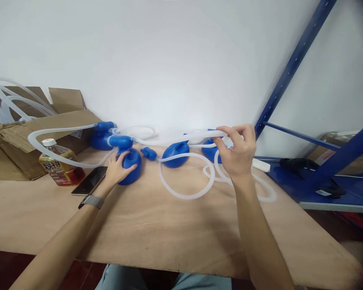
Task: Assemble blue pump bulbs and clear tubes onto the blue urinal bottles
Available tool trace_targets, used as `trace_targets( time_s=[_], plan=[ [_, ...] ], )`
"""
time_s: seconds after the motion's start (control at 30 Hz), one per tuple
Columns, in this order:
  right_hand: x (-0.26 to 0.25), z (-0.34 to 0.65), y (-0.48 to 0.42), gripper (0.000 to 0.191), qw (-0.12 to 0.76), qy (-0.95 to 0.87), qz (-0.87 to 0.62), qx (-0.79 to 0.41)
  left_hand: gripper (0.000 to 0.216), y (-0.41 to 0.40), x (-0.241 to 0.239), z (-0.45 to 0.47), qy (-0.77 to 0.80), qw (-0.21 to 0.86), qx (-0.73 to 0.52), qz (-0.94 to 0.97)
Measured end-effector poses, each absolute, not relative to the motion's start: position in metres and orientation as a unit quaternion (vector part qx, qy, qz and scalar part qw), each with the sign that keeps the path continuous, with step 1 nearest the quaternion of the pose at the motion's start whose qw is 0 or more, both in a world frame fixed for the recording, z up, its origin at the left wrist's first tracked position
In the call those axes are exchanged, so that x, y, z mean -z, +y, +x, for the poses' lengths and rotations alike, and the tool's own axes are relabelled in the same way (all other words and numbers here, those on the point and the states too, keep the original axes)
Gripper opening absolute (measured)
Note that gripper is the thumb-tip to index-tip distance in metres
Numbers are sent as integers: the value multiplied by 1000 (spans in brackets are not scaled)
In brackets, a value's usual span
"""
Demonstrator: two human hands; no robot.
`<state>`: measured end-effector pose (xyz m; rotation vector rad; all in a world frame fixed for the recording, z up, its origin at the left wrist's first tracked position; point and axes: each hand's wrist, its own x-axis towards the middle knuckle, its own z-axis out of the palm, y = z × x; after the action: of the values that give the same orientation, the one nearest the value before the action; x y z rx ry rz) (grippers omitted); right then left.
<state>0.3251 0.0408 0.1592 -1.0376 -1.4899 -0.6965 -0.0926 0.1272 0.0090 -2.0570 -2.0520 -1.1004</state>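
Bare forearms reach out from the near edge across the plywood bench (169, 233), a grey watch (91, 201) strapped on the left wrist. Further along, the left hand (117, 169) lies on a blue pump body (130, 166), fingers bent loosely round its near side with the thumb resting on top, so that grip is cupped over the plastic rather than clamped tight. Raised above the bench, the right hand (237, 152) has its grip pinched on a length of translucent tube (205, 133), thumb and fingertips pressed together around it, holding it roughly level. Below that hand more of the same tubing lies in loose coils (186, 177) on the bench, running to a second blue pump (175, 155); a third sits behind the right hand, mostly hidden. A small blue cap (149, 153) lies between the first two pumps. Off to the left stand a drink bottle (59, 165), a dark phone (89, 181) lying flat just beside it, and an open cardboard box (24, 137) with tubes spilling out. A blue metal rack (308, 133) stands at the right.
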Motion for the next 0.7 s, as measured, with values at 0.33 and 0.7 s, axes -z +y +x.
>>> trace_targets(
  time_s=[0.33,0.7],
  plan=[
    [-101,364,112,33,379,-646,-649,-134,86,153,-3,-124,-595,-11,385,-705],
    [-62,366,125,53,292,-638,-665,-255,83,163,-2,-102,-708,16,427,-563]
  ],
)
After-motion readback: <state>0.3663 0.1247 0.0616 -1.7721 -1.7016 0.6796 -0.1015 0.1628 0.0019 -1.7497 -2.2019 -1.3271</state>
